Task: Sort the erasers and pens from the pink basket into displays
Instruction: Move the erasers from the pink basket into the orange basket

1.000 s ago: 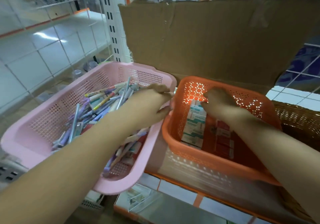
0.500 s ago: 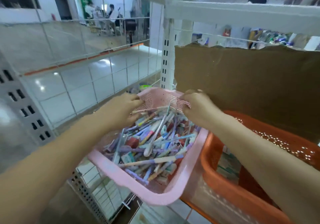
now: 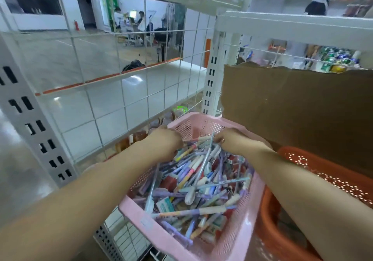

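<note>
Off the rim now, left hand and right hand curl among pens in 1 pink basket; grips unclear.

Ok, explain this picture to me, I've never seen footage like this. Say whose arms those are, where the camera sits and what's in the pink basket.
No machine here: these are a person's two bare arms, filmed by one wide-angle camera worn on their head, looking forward and down. The left hand and right hand reach into the far end of a pink basket heaped with pens and small packets. Whether either hand grips a pen is unclear. An orange basket sits to the right, cardboard behind it, white wire shelving to the left.
</note>
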